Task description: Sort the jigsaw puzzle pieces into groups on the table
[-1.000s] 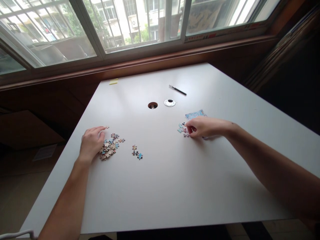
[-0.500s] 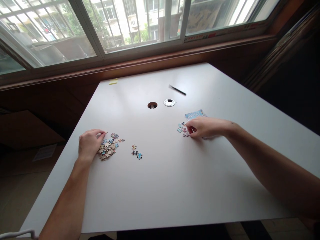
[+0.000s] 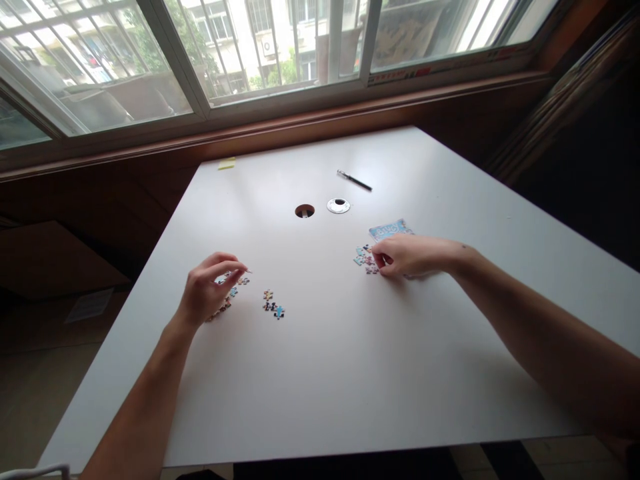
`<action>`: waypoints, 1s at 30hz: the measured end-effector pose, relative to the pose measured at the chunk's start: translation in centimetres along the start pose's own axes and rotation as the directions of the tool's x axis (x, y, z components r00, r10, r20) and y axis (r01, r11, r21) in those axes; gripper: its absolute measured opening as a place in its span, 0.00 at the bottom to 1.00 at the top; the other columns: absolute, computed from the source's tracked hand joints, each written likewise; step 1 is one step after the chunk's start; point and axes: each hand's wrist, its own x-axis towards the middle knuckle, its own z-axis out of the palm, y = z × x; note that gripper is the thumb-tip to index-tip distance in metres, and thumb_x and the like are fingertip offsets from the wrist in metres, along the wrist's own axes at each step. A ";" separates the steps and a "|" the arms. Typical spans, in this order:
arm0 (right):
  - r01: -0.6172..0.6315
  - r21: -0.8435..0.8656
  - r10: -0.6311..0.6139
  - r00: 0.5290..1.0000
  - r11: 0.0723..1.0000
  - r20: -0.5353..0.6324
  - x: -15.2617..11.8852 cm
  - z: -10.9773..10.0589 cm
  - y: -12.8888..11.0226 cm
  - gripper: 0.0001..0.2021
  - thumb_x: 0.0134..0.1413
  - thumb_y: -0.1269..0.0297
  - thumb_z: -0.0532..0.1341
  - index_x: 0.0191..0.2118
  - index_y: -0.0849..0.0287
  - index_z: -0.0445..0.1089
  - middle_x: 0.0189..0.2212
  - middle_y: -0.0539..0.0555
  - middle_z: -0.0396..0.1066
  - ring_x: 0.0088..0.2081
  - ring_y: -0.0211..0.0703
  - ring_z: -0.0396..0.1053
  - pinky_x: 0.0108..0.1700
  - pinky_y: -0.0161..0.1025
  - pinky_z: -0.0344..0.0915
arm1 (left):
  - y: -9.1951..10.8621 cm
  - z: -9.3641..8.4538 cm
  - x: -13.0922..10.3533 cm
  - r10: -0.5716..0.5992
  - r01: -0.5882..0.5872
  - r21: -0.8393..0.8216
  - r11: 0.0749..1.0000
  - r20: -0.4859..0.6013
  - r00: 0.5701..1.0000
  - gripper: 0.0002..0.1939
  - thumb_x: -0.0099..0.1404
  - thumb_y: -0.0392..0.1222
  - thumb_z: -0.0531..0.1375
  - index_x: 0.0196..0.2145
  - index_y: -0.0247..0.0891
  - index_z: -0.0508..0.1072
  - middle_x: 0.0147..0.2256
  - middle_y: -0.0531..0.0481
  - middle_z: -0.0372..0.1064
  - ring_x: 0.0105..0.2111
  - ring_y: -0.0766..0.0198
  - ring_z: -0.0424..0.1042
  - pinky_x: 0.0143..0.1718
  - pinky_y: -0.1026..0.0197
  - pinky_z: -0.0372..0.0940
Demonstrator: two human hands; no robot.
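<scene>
Head view. A white table (image 3: 325, 373) stands below a window (image 3: 280, 47); all positions here are given relative to the round cable hole (image 3: 305, 211) in the tabletop.

The left hand (image 3: 207, 290) is raised nearer than the hole and to its left, above a heap of loose puzzle pieces (image 3: 225, 300) that it partly hides. Its thumb and forefinger are pinched together on a single puzzle piece (image 3: 246, 270), which shows only as a small sliver at the fingertips; the other fingers are curled.

The right hand (image 3: 413, 255) lies on the tabletop nearer than the hole and to its right. Its fingers are bent, their tips touching a joined cluster of pieces (image 3: 364, 259). Whether they grip a piece there cannot be told.

A blue card (image 3: 390, 230) lies just beyond the right hand, partly under it. A small group of pieces (image 3: 273, 305) lies nearer than the hole and slightly left, between the two hands and closer to the left one.

A round metal cap (image 3: 339, 205) sits just right of the hole. A dark pen (image 3: 355, 180) lies beyond the hole, to its right. A yellow note (image 3: 227, 163) lies beyond it to the left, at the table's far edge.
</scene>
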 end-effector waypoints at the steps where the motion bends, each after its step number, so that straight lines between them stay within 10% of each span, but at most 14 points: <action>1: -0.002 0.004 0.002 1.000 1.000 0.002 0.0 0.0 0.0 0.03 0.50 0.63 0.61 0.31 0.56 0.70 0.31 0.53 0.72 0.31 0.44 0.68 0.31 0.37 0.52 | 0.5 0.4 0.0 0.041 -0.040 -0.030 0.999 0.045 0.998 0.06 0.69 0.40 0.61 0.37 0.40 0.80 0.39 0.47 0.74 0.38 0.62 0.74 0.40 0.61 0.69; 7: 0.005 0.006 -0.005 1.000 1.000 0.004 0.1 -0.1 -0.1 0.03 0.50 0.64 0.61 0.31 0.56 0.69 0.31 0.53 0.72 0.31 0.44 0.67 0.30 0.37 0.52 | 0.7 2.4 -0.8 0.146 -0.158 0.074 0.985 0.153 0.978 0.06 0.69 0.38 0.62 0.38 0.44 0.81 0.38 0.48 0.75 0.38 0.61 0.72 0.42 0.57 0.66; 24: -0.005 0.004 0.005 1.000 1.000 0.007 -0.1 -0.2 -0.4 0.03 0.49 0.64 0.61 0.31 0.56 0.69 0.31 0.53 0.72 0.31 0.44 0.68 0.30 0.38 0.53 | 1.2 2.9 -0.9 -0.002 -0.044 0.208 0.977 0.213 0.977 0.07 0.68 0.40 0.61 0.38 0.45 0.80 0.42 0.49 0.74 0.45 0.57 0.70 0.50 0.53 0.62; 30: -0.010 -0.001 0.010 1.000 1.000 0.013 -0.3 -0.3 -0.6 0.02 0.49 0.64 0.60 0.30 0.56 0.68 0.31 0.53 0.72 0.31 0.44 0.67 0.30 0.38 0.53 | -0.3 0.5 -0.5 -0.076 0.042 0.329 0.943 0.092 0.993 0.08 0.71 0.43 0.59 0.39 0.43 0.78 0.41 0.50 0.76 0.45 0.56 0.71 0.51 0.52 0.60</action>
